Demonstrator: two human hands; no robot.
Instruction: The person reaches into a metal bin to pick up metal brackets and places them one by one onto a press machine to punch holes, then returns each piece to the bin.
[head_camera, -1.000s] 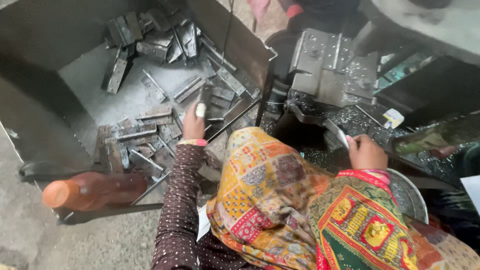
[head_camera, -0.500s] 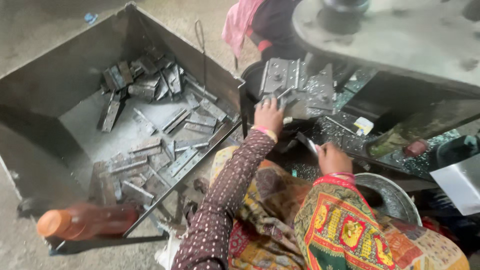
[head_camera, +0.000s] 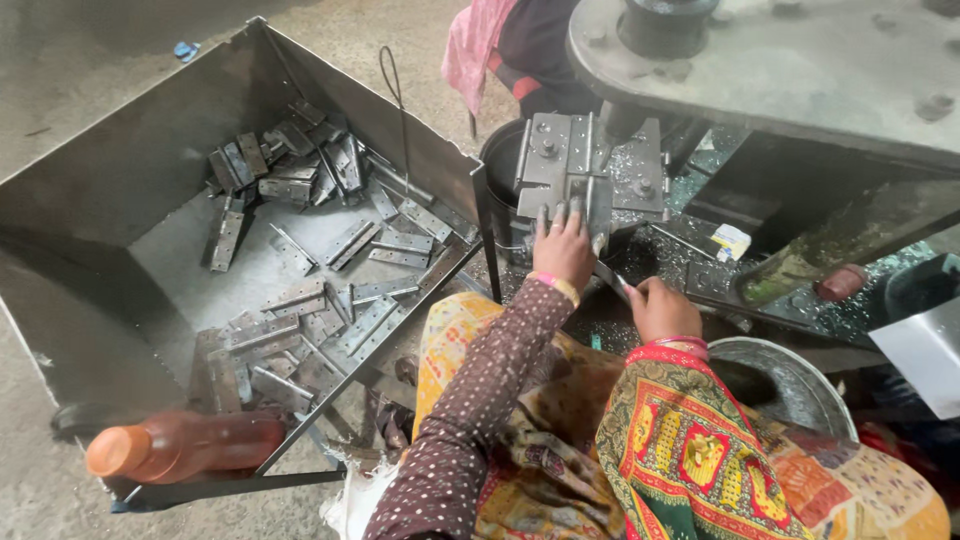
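My left hand (head_camera: 563, 250) reaches forward to the grey steel die block (head_camera: 585, 155) of a press, fingers pinching a flat metal plate (head_camera: 598, 212) against its front edge. To its right and closer to me, my right hand (head_camera: 660, 308) is closed around a thin metal rod (head_camera: 611, 281) that points left toward the die. Both hands hover over a dark bed strewn with metal chips (head_camera: 680, 255). Patterned sleeves cover both of my arms.
A big sheet-metal bin (head_camera: 130, 170) on the left holds several flat hinge-like plates (head_camera: 300, 300). An orange-capped bottle (head_camera: 185, 447) lies at its near corner. A round metal bowl (head_camera: 800, 375) sits at right. Another person in pink cloth (head_camera: 475, 45) is behind the press table (head_camera: 800, 70).
My left hand left the bin with a plate and moved right to the die block. The right hand stayed near the bed with its rod. The view shifted left and down.
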